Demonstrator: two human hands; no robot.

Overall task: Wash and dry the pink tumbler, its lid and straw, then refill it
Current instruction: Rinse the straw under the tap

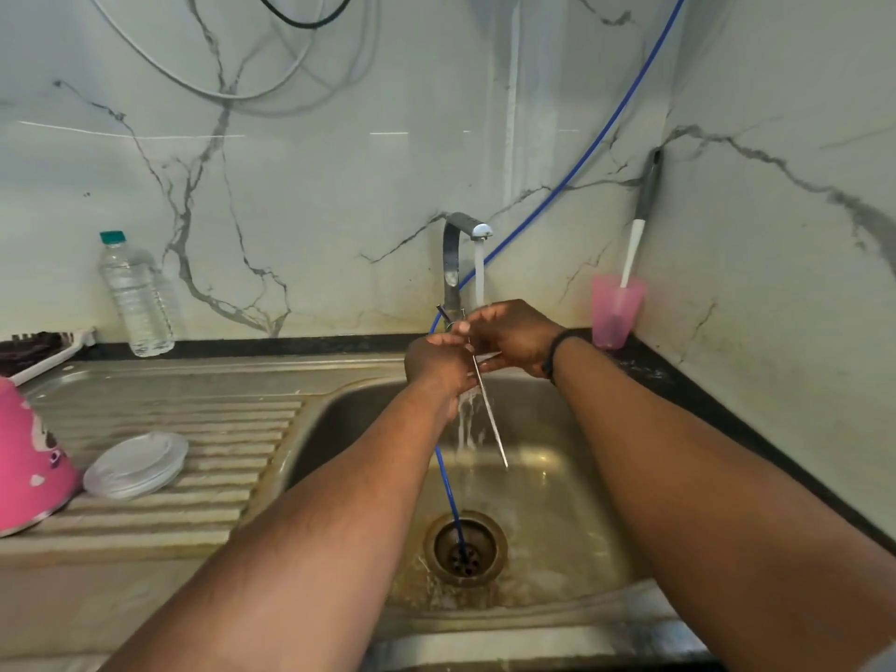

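Both hands meet under the running tap (468,230) over the sink (572,477). My left hand (439,368) and my right hand (511,337) both grip a thin clear straw (492,419), which slants down to the right below them, with water streaming over it. The pink tumbler (29,458) stands upside down on the drainboard at the far left, partly cut off by the frame edge. A clear round lid (138,465) lies tilted beside it on the ribbed drainboard.
A blue hose (448,487) runs from the wall down into the drain (465,548). A pink cup (616,310) holding a brush stands in the back right corner. A water bottle (136,295) stands at the back left, by a rack edge (48,354).
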